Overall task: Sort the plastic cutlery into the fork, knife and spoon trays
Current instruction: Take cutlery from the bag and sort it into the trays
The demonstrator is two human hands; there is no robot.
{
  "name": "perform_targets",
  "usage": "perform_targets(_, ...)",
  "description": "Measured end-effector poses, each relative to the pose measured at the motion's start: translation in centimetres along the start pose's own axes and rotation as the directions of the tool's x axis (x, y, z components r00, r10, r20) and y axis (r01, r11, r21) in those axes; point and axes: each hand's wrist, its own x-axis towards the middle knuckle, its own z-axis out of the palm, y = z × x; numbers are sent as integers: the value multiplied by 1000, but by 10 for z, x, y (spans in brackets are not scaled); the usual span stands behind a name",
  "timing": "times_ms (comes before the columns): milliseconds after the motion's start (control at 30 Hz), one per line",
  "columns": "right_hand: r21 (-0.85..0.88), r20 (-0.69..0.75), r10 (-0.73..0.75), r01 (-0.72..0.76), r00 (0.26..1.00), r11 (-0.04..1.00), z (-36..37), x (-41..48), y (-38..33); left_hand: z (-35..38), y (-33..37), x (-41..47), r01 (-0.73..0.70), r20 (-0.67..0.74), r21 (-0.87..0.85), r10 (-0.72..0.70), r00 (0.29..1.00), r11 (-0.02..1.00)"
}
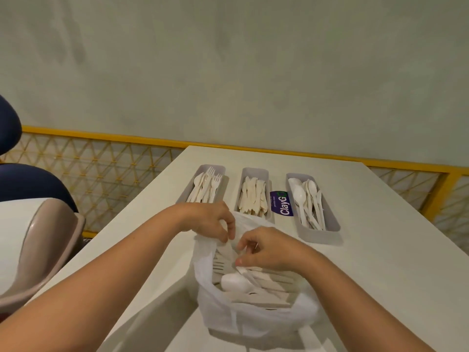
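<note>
Soft even indoor light, faint shadows beside trays [312,208], wide-angle bending at edges, slightly soft focus

café-like seating area (white table [380,262], moulded chair [43,237], yellow railing [101,136])

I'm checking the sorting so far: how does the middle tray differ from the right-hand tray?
The middle tray holds flat cream knives, packed side by side; the right tray holds whiter spoons with rounded bowls, lying more loosely. The middle tray's near end is hidden behind the plastic bag; the right tray shows whole. Both are grey, oblong and lie lengthwise on the white table.
</note>
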Motion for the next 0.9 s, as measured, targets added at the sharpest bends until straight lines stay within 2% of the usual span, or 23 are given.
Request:
perform_targets(200, -117, -33, 65, -68, 997, 991, 21, 1, 11, 16, -8, -5, 73, -10, 67, -72, 997, 995)
perform_targets(333, -212, 36, 112, -102, 993, 972, 17, 0, 9, 29, -17, 1, 49, -115, -26, -51, 992, 998)
perform_targets(433, -166, 71, 176, -162, 982, 973, 14, 1, 10, 33, -19, 4, -11, -187, -54, 1, 982, 998)
perform_targets(567, -70, 78, 184, -179, 980, 981, 14, 0, 10, 35, -15, 6, -79, -253, -78, 57, 966, 994)
perform_targets(900, 1, 54, 152, -152, 987, 988, 11, -7, 13, 33, -28, 1, -60, -251, -113, 30, 967, 992)
